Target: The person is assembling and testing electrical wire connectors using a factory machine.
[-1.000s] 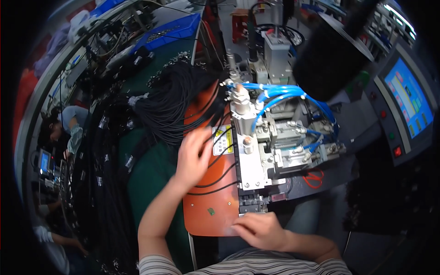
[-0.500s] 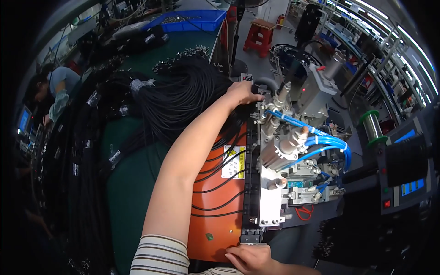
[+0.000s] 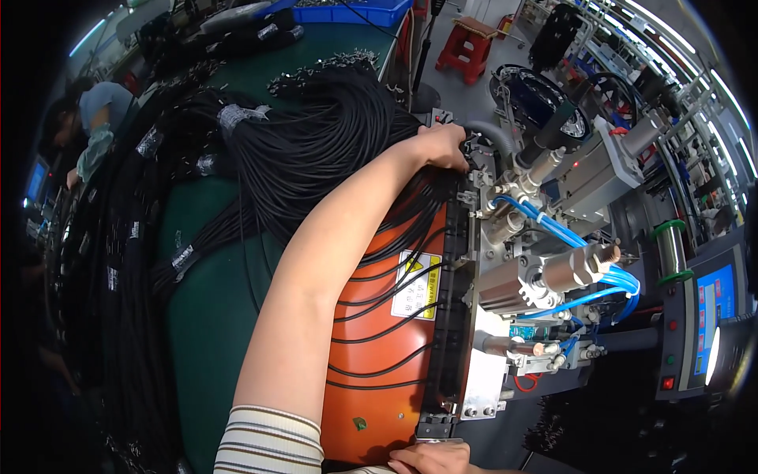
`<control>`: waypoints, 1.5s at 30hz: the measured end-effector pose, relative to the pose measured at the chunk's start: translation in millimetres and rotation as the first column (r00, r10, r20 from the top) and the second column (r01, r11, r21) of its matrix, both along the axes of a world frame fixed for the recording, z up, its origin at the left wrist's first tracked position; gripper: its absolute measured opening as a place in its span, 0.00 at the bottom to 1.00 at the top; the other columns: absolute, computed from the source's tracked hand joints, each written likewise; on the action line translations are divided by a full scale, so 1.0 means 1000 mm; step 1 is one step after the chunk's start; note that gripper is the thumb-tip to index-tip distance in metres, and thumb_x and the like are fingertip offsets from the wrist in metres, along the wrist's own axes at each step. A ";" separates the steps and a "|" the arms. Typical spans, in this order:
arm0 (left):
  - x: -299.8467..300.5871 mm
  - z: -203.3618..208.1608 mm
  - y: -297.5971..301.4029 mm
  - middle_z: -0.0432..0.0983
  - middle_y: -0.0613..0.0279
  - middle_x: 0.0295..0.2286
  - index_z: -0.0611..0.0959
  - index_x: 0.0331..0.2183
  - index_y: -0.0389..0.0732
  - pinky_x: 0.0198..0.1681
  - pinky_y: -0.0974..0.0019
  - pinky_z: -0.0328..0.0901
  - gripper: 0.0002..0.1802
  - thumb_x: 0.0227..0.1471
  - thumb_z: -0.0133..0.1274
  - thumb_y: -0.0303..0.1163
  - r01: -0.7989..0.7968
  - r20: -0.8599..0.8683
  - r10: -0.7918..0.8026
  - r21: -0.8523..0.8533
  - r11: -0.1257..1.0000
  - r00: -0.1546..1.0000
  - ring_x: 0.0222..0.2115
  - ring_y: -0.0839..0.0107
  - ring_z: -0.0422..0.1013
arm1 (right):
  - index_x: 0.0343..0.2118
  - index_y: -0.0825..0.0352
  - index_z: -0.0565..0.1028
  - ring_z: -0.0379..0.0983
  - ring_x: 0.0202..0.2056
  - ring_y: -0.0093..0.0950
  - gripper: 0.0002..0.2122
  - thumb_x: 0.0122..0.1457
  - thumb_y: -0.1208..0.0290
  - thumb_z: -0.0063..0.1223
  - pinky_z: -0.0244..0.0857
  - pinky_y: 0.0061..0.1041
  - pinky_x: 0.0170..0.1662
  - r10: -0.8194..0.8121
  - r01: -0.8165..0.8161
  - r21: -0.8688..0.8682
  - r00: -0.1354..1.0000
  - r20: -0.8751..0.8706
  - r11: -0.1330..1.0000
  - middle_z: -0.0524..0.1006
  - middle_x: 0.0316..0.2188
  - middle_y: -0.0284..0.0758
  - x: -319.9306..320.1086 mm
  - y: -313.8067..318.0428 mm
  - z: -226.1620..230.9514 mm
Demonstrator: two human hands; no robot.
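My left hand reaches to the far end of a black slotted rail on the machine. Its fingers are closed downward there, and what they grip is hidden. Several thin black cables run from the rail across an orange plate. Left of this hand lies a large bundle of black cables with bare metal ends. My right hand is at the rail's near end, at the lower edge of the view, its fingers curled together; anything in them is hidden.
Right of the rail stand metal air cylinders with blue hoses. A control panel and a wire spool are at the right. More cable bundles cover the green table. A co-worker bends at the far left.
The view has shifted, so the machine sits further right and the right hand lower. A large cylinder has tilted outward from the rail. Both hands stay at the rail's two ends.
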State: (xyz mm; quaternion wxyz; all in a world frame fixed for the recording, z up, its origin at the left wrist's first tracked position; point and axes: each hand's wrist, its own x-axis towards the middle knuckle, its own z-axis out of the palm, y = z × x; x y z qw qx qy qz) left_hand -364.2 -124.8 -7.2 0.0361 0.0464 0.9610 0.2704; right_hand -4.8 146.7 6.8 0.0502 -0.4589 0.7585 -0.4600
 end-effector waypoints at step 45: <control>0.168 0.089 -0.029 0.80 0.56 0.38 0.81 0.40 0.37 0.37 0.69 0.73 0.09 0.56 0.55 0.25 0.203 -0.208 0.030 0.896 -0.395 0.978 0.36 0.69 0.77 | 0.32 0.68 0.75 0.73 0.17 0.33 0.08 0.49 0.77 0.63 0.65 0.27 0.19 -0.013 0.014 0.016 0.998 -0.056 1.000 0.76 0.20 0.38 0.005 -0.001 -0.002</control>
